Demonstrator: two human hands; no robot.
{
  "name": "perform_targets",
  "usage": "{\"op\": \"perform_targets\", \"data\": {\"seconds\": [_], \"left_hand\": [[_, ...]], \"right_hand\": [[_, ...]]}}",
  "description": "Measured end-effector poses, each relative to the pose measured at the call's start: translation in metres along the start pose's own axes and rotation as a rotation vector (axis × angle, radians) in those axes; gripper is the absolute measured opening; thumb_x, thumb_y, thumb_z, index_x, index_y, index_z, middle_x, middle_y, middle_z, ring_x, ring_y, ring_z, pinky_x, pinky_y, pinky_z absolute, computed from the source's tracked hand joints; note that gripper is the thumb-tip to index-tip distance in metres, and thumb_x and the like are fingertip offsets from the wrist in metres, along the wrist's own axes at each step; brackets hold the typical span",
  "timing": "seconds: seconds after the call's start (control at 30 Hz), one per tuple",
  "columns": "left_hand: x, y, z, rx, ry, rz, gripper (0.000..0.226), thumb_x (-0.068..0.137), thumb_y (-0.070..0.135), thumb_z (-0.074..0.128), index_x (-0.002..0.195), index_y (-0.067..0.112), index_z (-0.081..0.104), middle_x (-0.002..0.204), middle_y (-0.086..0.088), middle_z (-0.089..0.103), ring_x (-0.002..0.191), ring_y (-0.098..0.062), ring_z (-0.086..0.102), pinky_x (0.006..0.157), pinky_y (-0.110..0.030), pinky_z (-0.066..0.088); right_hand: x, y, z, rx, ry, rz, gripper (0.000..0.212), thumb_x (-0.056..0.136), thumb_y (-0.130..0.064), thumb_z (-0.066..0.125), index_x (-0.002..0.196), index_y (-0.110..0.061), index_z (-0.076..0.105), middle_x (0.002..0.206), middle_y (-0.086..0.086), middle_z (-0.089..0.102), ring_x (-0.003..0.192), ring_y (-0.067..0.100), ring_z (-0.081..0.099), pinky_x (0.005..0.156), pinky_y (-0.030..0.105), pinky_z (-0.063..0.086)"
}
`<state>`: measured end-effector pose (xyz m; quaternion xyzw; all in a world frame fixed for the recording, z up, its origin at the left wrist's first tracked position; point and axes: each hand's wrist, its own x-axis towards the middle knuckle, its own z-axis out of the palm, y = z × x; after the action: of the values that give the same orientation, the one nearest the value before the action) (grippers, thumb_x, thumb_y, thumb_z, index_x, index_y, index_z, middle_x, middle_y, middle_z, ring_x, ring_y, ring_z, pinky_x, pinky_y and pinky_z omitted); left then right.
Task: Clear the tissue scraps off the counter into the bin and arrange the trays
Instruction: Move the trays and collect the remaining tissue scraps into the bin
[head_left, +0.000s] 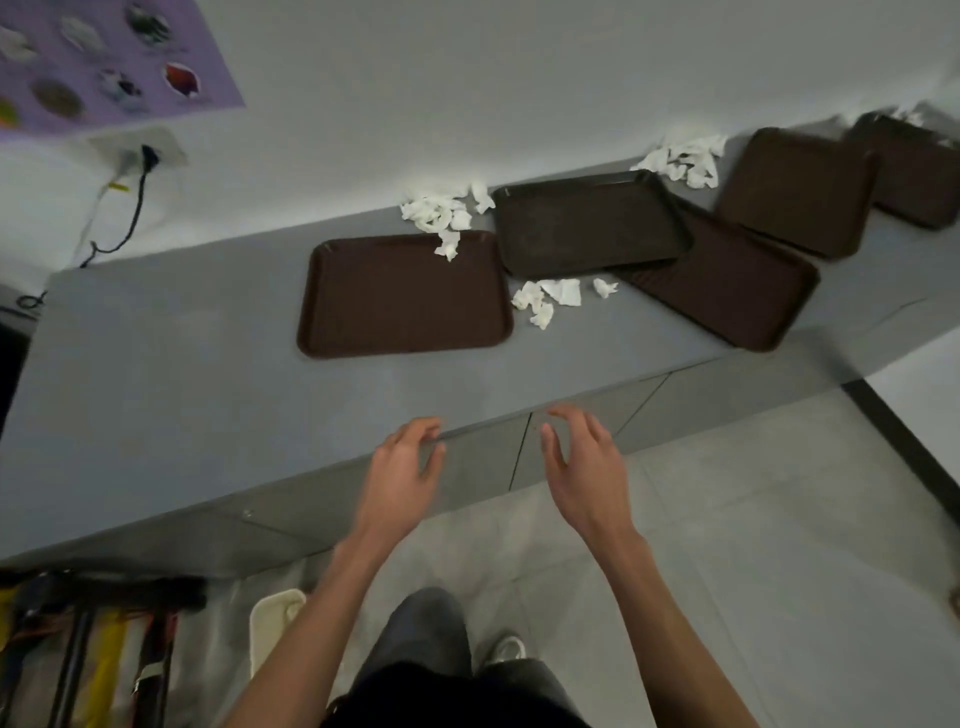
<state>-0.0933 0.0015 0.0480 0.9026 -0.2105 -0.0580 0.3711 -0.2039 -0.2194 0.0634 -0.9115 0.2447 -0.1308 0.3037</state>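
Empty hands poised at the counter (182, 364) edge

The left hand (405, 462) and right hand (582, 467) are held loosely spread with nothing gripped, probably readied for reaching. Bare counter is left before the nearest tray (405, 296). Tissue scraps (436, 213) are heaped at its far corner and right edge, where room is tightened by overlapping trays (587, 223).
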Motion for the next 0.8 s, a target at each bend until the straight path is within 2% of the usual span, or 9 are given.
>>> {"op": "perform_targets", "data": {"seconds": [0.2, 0.33, 0.47, 0.6, 0.73, 0.8], "left_hand": [[0.094, 0.025, 0.051, 0.048, -0.071, 0.065, 0.029, 0.097, 0.022, 0.067, 0.125, 0.020, 0.065, 0.122, 0.000, 0.071, 0.110, -0.020, 0.068, 0.098, -0.038, 0.055], [0.165, 0.036, 0.078, 0.095, -0.146, 0.102, 0.029, 0.097, 0.029, 0.063, 0.126, 0.026, 0.062, 0.119, 0.000, 0.067, 0.108, -0.022, 0.067, 0.094, -0.043, 0.056], [0.232, 0.044, 0.096, 0.163, -0.205, 0.121, 0.028, 0.099, 0.023, 0.062, 0.127, 0.019, 0.063, 0.119, -0.005, 0.066, 0.109, -0.027, 0.065, 0.095, -0.047, 0.055], [0.288, 0.045, 0.112, 0.270, -0.270, 0.108, 0.032, 0.099, 0.018, 0.062, 0.130, 0.020, 0.059, 0.126, -0.005, 0.061, 0.114, -0.031, 0.062, 0.094, -0.050, 0.055], [0.329, 0.047, 0.128, 0.356, -0.375, 0.197, 0.052, 0.095, 0.001, 0.058, 0.143, 0.019, 0.052, 0.143, -0.003, 0.050, 0.125, -0.031, 0.050, 0.100, -0.050, 0.051], [0.344, 0.046, 0.137, 0.394, -0.436, 0.266, 0.063, 0.090, -0.010, 0.056, 0.146, 0.019, 0.050, 0.148, -0.002, 0.045, 0.127, -0.031, 0.047, 0.103, -0.047, 0.050]], "right_hand": [[0.072, 0.038, -0.001, -0.014, -0.021, 0.009, 0.025, 0.107, -0.031, 0.058, 0.131, -0.023, 0.059, 0.132, 0.002, 0.065, 0.116, 0.030, 0.065, 0.088, 0.042, 0.057], [0.118, 0.052, 0.000, -0.048, -0.074, 0.062, 0.028, 0.107, -0.034, 0.056, 0.134, -0.024, 0.061, 0.138, 0.002, 0.063, 0.114, 0.025, 0.067, 0.090, 0.038, 0.055], [0.163, 0.059, 0.000, -0.036, -0.125, 0.111, 0.029, 0.108, -0.034, 0.056, 0.136, -0.025, 0.061, 0.142, 0.001, 0.060, 0.115, 0.022, 0.067, 0.093, 0.036, 0.054], [0.212, 0.057, 0.013, -0.059, -0.188, 0.112, 0.031, 0.107, -0.030, 0.058, 0.138, -0.025, 0.058, 0.145, 0.004, 0.058, 0.112, 0.027, 0.068, 0.094, 0.041, 0.056], [0.257, 0.047, 0.038, -0.121, -0.265, 0.027, 0.034, 0.103, -0.026, 0.060, 0.137, -0.026, 0.055, 0.143, 0.004, 0.057, 0.114, 0.038, 0.066, 0.086, 0.047, 0.055], [0.275, 0.047, 0.056, -0.179, -0.310, -0.009, 0.034, 0.103, -0.021, 0.057, 0.137, -0.023, 0.056, 0.146, 0.005, 0.055, 0.117, 0.040, 0.064, 0.087, 0.049, 0.055]]}}
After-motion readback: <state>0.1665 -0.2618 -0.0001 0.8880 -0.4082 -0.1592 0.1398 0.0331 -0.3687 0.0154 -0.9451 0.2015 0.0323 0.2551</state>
